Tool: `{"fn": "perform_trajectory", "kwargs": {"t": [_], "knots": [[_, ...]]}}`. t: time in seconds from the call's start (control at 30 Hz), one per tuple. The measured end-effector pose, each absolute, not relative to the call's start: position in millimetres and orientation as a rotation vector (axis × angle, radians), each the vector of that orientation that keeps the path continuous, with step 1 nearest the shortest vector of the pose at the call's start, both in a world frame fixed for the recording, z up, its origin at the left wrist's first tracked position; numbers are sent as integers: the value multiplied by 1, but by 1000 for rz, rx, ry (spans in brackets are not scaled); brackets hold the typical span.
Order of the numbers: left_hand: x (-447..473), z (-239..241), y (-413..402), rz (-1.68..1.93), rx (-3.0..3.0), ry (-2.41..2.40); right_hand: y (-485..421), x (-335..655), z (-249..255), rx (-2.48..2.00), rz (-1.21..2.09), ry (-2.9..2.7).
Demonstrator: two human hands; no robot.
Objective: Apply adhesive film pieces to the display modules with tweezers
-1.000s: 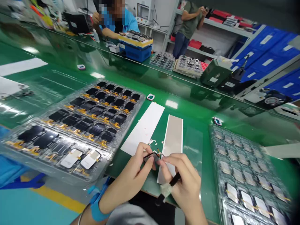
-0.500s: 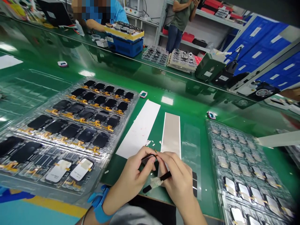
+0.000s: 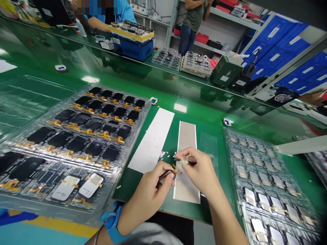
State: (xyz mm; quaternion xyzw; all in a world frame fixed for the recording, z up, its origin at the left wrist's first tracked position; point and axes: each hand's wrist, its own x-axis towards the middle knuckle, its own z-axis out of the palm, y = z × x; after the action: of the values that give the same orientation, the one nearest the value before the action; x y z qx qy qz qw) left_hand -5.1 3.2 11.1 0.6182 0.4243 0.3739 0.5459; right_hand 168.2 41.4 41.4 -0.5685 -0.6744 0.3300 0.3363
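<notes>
My left hand (image 3: 153, 187) is closed on a small dark display panel (image 3: 166, 173), mostly hidden by the fingers. An orange flex cable (image 3: 176, 169) sticks out of it toward my right hand. My right hand (image 3: 200, 168) pinches a slim dark-tipped tool with a pale wrapped part (image 3: 184, 162), its tip a little above the cable. Beneath the hands lies a beige strip with white edges (image 3: 187, 136). To its left is a white paper strip (image 3: 154, 136), with small white scraps (image 3: 163, 154) between the two.
A clear tray of black display panels (image 3: 95, 148) fills the left side. On the right lies another tray with silvery panels (image 3: 265, 207). A clear film (image 3: 208, 143) is beside the beige strip. Across the bench, a person in blue (image 3: 125, 12) sits behind a blue box (image 3: 135, 47).
My right hand has moved up and away from the left, swinging the tool from trailing below the palm to its tip near the cable. My left hand keeps holding the display panel.
</notes>
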Motion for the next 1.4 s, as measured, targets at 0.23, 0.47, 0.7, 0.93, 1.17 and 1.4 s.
{"fn": "perform_trajectory", "kwargs": {"t": [0.23, 0.47, 0.7, 0.93, 1.17, 1.4], "knots": [[-7, 8, 0, 976, 1286, 999, 52, 165, 25, -1453, 974, -1600], [-9, 10, -3, 976, 1155, 959, 46, 157, 31, -1369, 1083, -1495], [-10, 9, -4, 1060, 1113, 920, 44, 157, 32, -1349, 1139, -1420], [-11, 5, -4, 1101, 1113, 890, 40, 156, 37, -1249, 1384, -1412], [-11, 1, -6, 1042, 1141, 900, 36, 161, 35, -1199, 1583, -1367], [-9, 1, -5, 1037, 1180, 899, 36, 157, 38, -1142, 1682, -1344]]}}
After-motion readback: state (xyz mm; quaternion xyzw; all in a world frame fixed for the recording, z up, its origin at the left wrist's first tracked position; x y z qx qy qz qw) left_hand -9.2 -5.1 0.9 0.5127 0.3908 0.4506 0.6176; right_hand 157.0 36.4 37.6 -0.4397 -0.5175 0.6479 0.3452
